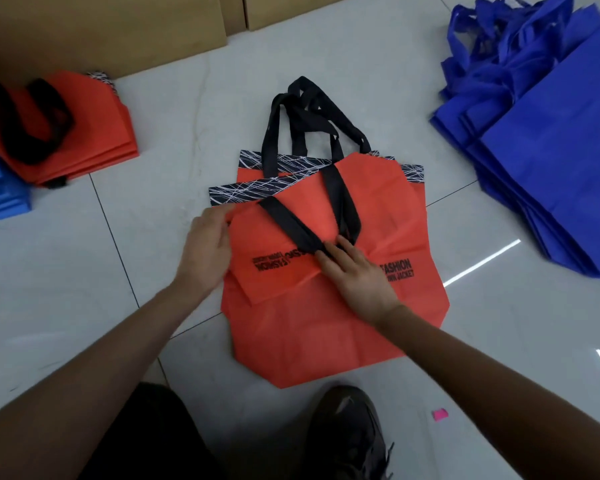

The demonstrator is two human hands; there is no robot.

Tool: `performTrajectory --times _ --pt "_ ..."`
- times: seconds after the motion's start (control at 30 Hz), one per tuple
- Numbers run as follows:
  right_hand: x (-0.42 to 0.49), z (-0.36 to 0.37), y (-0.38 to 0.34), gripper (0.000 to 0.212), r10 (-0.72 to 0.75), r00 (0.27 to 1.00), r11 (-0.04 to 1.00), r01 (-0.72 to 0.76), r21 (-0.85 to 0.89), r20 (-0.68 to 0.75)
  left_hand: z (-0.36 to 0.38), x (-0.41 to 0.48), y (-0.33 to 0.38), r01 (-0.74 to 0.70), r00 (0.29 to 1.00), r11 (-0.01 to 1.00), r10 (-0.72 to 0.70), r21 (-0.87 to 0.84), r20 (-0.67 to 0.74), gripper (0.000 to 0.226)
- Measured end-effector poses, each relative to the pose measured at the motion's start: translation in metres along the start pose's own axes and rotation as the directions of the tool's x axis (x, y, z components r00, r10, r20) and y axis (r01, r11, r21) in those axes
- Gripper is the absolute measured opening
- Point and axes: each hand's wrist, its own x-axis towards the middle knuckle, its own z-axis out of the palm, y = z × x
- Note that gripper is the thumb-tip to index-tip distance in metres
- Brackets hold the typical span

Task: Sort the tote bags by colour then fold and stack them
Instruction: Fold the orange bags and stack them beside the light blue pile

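My left hand (207, 251) gripped the left edge of the top orange bag (291, 268), fingers curled over the fold. My right hand (355, 277) lay on the bag's middle, fingers close together, pinching the black handle (288, 223) down against the cloth. The bag rested on more orange bags (326, 327) on the tiled floor (153, 168) in front of my shoe (350, 431). A folded orange stack (94, 129) sat far left beside folded blue ones (0, 195). Loose blue bags (551, 140) were heaped well apart on the right.
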Motion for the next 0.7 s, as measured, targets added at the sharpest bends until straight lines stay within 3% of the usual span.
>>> performTrajectory --times 0.07,0.1,0.2,0.23,0.33,0.4,0.53,0.6,0.7 --pt "0.003 -0.011 0.007 0.042 0.148 0.989 0.959 -0.145 0.245 0.008 -0.011 0.004 -0.012 0.028 0.997 0.982 -0.041 -0.185 -0.068 0.054" --pt "0.003 -0.018 0.007 0.04 0.267 0.963 0.887 -0.256 0.384 0.025 -0.015 0.007 -0.018 0.044 0.997 0.974 -0.056 -0.221 -0.048 0.06" --pt "0.004 -0.031 0.002 0.017 0.498 0.863 0.627 -0.426 0.652 0.085 -0.02 0.013 -0.021 0.097 0.986 0.946 -0.048 -0.309 0.162 0.066" --pt "0.005 -0.033 0.0 0.019 0.54 0.834 0.541 -0.45 0.711 0.117 -0.021 0.015 -0.013 0.152 0.968 0.923 -0.067 -0.355 0.241 0.063" --pt "0.011 -0.038 -0.002 0.024 0.645 0.722 0.178 -0.459 0.871 0.249 -0.018 0.03 0.016 0.283 0.933 0.81 -0.109 -0.513 0.342 0.067" --pt "0.009 -0.037 -0.005 0.032 0.675 0.654 -0.062 -0.411 0.91 0.341 -0.011 0.041 0.037 0.298 0.922 0.766 -0.076 -0.569 0.381 0.063" --pt "0.001 -0.03 -0.022 0.036 0.684 0.511 -0.434 -0.29 0.853 0.522 0.014 0.051 0.07 0.251 0.924 0.783 -0.019 -0.57 0.381 0.029" --pt "0.0 -0.031 -0.028 0.036 0.715 0.46 -0.448 -0.277 0.85 0.527 0.026 0.055 0.076 0.232 0.94 0.817 -0.049 -0.528 0.337 0.019" --pt "-0.007 -0.041 -0.04 0.035 0.808 0.458 -0.232 -0.331 0.915 0.371 0.037 0.06 0.072 0.172 0.942 0.927 -0.056 -0.334 0.331 0.024"
